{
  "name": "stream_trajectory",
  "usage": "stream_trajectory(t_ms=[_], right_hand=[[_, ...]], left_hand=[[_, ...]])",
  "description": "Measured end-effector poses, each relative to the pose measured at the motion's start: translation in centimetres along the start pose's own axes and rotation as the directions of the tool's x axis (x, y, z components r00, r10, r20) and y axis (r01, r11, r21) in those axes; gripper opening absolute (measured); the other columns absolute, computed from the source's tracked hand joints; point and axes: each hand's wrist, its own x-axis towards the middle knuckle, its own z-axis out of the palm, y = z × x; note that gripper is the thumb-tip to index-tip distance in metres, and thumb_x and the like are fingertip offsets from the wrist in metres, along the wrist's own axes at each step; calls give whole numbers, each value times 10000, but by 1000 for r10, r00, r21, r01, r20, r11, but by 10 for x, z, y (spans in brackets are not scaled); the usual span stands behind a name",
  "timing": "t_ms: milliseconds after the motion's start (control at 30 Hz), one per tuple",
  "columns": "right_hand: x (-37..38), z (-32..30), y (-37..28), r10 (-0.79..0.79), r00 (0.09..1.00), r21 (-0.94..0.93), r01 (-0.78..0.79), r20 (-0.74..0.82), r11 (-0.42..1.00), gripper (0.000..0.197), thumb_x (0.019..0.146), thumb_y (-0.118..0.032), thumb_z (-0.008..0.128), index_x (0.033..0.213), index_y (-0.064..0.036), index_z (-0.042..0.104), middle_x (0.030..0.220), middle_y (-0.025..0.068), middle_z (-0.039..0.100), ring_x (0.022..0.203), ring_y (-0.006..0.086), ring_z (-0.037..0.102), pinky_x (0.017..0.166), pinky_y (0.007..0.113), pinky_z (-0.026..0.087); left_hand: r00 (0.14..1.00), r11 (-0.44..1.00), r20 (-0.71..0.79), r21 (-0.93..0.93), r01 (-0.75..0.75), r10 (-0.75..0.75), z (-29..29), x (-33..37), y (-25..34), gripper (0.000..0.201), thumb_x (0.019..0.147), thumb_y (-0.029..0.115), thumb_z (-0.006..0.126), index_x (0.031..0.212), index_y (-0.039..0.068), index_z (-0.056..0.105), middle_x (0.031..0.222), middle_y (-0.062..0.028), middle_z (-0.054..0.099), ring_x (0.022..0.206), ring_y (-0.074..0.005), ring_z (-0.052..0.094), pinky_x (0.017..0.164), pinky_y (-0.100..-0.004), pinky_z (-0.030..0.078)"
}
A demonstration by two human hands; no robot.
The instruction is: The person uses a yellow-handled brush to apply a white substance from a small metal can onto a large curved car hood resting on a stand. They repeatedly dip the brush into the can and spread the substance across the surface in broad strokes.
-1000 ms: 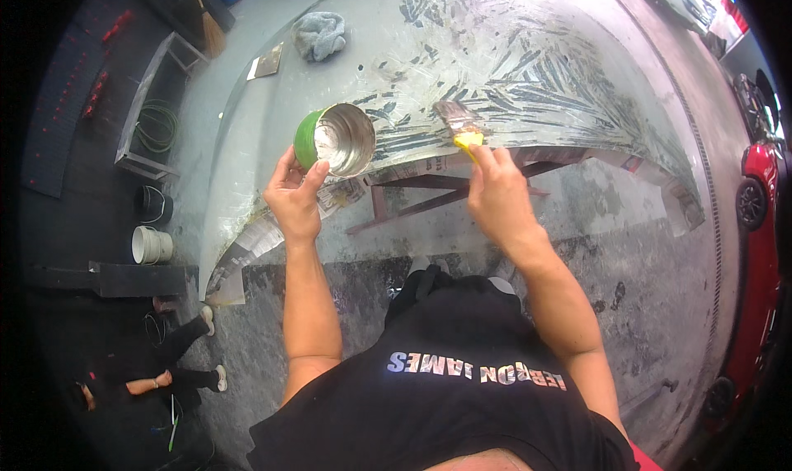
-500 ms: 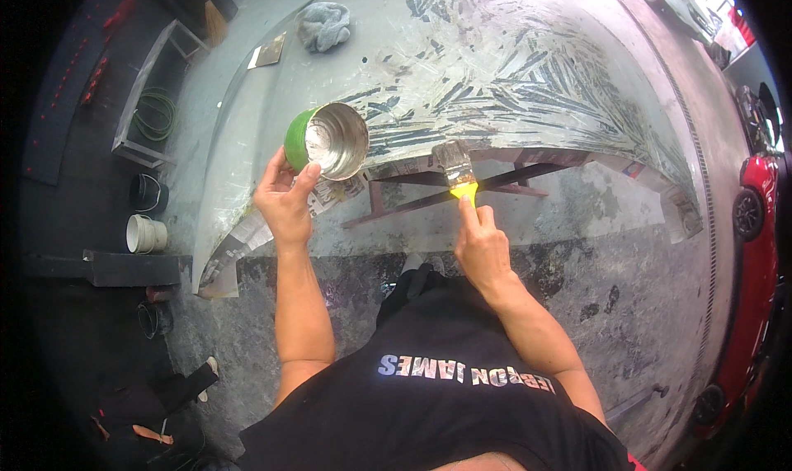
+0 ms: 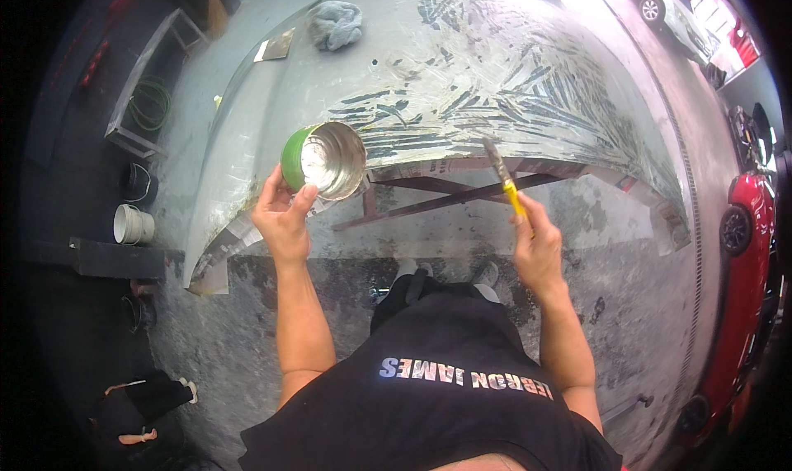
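left hand (image 3: 284, 219): its fingers are grasping a green-sided metal can (image 3: 294, 156), the thumb pressing near the rim.
can: it is tilting its open mouth rightward and up toward the wearer's eyes, showing a shiny inside with pale residue; it is hanging over the front edge of the panel, left of the middle.
right hand (image 3: 538, 244): its fingers are clenching the yellow handle of a paintbrush (image 3: 505, 176).
paintbrush: it is turning its narrow side toward us, its bristles pointing up and slightly left over the panel's front edge; i cannot tell whether they are touching it.
car hood panel (image 3: 272, 116): it is spreading out beyond both hands, grey and curved, with dark and pale streaks covering its middle and right.
newspaper (image 3: 639, 192): it is lining the underside of the front edge.
stand (image 3: 437, 210): its crossed dark-reddish bars are showing beneath the panel.
far left of the panel: a grey cloth (image 3: 334, 25) is lying bunched up, and a small squarish sheet (image 3: 275, 45) is lying just beside it.
left floor: a white bucket (image 3: 132, 225) and a black bucket (image 3: 138, 182) are standing near each other.
lower left: a co-worker (image 3: 124, 409) in dark clothes is standing well apart.
right side: a red car (image 3: 747, 252) is standing beyond the panel.
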Motion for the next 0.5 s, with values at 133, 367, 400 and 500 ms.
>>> stream_trajectory(t_ms=[133, 367, 400, 500], right_hand=[[37, -25, 8, 195, 959, 134, -225, 207, 965, 285, 1016, -89, 564, 1269, 23, 634, 867, 80, 714, 661, 80, 593, 583, 240, 459], [115, -33, -14, 257, 817, 120, -366, 516, 923, 238, 965, -161, 635, 1037, 48, 724, 754, 55, 694, 560, 59, 548, 486, 237, 405], [126, -30, -14, 266, 787, 66, -361, 556, 930, 244, 960, -171, 640, 1016, 49, 729, 749, 57, 693, 561, 64, 551, 489, 245, 416], [152, -34, 0, 200, 879, -239, -102, 433, 966, 281, 970, -211, 626, 947, 51, 726, 732, 47, 683, 601, 97, 615, 538, 284, 477]], left_hand=[[1000, 1000, -6, -1, -8, 8, -2, -5, 4, 615, 821, 82, 831, 1339, -126, 571, 1210, -158, 678, 1116, -203, 637, 977, -337, 498], [1000, 999, -11, -38, -25, 25, -1, -12, 6, 619, 827, 95, 826, 1343, -127, 567, 1210, -158, 677, 1112, -210, 640, 973, -339, 503], [999, 999, -24, -37, -27, 26, -2, -13, 7, 619, 829, 92, 824, 1346, -127, 564, 1208, -157, 677, 1111, -209, 640, 972, -337, 503], [998, 999, -64, -43, -24, 21, -8, -19, 8, 620, 832, 84, 818, 1353, -127, 557, 1203, -155, 679, 1109, -208, 642, 969, -333, 505]])
